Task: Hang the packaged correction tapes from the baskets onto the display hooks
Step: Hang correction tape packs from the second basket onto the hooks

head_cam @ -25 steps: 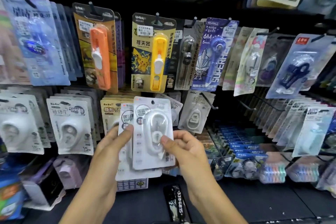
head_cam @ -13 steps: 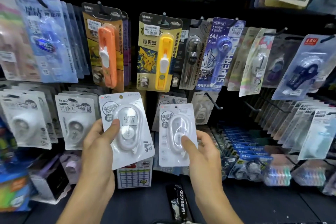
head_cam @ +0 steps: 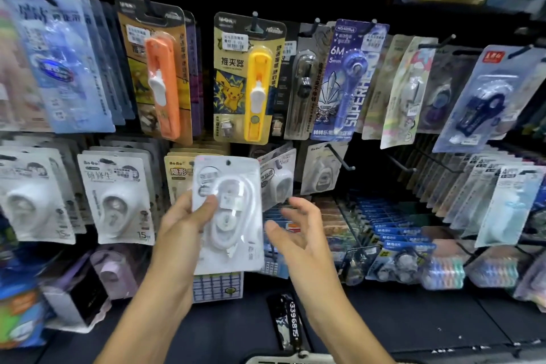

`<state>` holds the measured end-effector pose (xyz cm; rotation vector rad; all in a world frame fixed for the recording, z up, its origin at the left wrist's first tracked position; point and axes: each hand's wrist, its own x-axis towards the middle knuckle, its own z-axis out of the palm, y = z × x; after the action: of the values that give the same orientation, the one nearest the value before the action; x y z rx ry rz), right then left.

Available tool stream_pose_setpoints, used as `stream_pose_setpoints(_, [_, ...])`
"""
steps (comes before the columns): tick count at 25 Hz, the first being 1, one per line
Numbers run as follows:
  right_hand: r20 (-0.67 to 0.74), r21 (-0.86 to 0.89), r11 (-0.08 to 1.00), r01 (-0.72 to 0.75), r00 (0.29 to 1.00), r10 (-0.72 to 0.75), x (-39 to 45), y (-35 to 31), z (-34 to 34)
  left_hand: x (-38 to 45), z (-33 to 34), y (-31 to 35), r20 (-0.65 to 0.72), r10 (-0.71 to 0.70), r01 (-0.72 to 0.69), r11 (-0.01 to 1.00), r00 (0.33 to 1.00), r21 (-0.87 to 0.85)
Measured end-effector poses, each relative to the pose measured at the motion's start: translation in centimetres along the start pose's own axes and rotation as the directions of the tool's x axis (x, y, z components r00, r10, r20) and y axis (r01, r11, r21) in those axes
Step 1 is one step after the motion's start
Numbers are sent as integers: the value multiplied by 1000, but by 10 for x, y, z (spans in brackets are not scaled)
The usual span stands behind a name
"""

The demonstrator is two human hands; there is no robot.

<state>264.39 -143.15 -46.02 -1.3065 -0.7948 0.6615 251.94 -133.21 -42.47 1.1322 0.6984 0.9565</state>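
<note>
My left hand point(head_cam: 183, 221) holds a white packaged correction tape point(head_cam: 236, 227) upright in front of the lower row of hooks, thumb on its front. My right hand point(head_cam: 298, 233) is just right of it, fingers spread and holding nothing. Behind the gap between my hands a second white correction tape pack point(head_cam: 279, 183) hangs tilted in the lower row. A bare black hook point(head_cam: 339, 158) sticks out to its right, in front of another hanging white pack point(head_cam: 323, 174). The white rim of a basket point(head_cam: 283, 359) shows at the bottom edge.
Rows of carded stationery hang above, among them a yellow clip pusher card point(head_cam: 248, 80) and an orange one point(head_cam: 161, 74). More white tape packs point(head_cam: 115, 195) hang at left. Another bare hook point(head_cam: 401, 164) is further right. Boxes and small packs lie on the dark shelf below.
My right hand has let go of the pack it held; that pack now hangs tilted in the lower row. My left hand has moved its pack right, toward the centre.
</note>
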Motion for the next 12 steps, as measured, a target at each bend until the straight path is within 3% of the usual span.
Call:
stream_pose_setpoints(2, [68, 81, 993, 88, 993, -93, -1, 2, 6, -3, 9, -8, 114, -23, 11, 994, 993, 105])
stream_pose_setpoints(4, [-19, 75, 983, 167, 986, -166, 2, -1, 5, -2, 13, -16, 155, 38, -82, 955, 987, 286])
stream_pose_setpoints(5, [-68, 56, 982, 180, 982, -177, 5, -4, 3, 1, 11, -19, 148, 124, -179, 871, 981, 458])
stream_pose_setpoints(6, [-103, 23, 985, 173, 980, -170, 7, -6, -2, 4, 7, -21, 149, 223, -265, 702, 963, 661])
stream_pose_setpoints(7, [-124, -10, 988, 156, 980, -156, 9, -7, -8, 7, 2, -22, 162, 311, -310, 520, 937, 796])
stream_pose_setpoints(8, [-137, -33, 989, 142, 980, -145, 9, -8, -12, 11, -2, -21, 162, 346, -310, 431, 924, 847])
stream_pose_setpoints(12, [-214, -65, 982, 175, 959, -185, 2, -7, -12, 23, -12, -22, 151, 220, -224, 359, 964, 906])
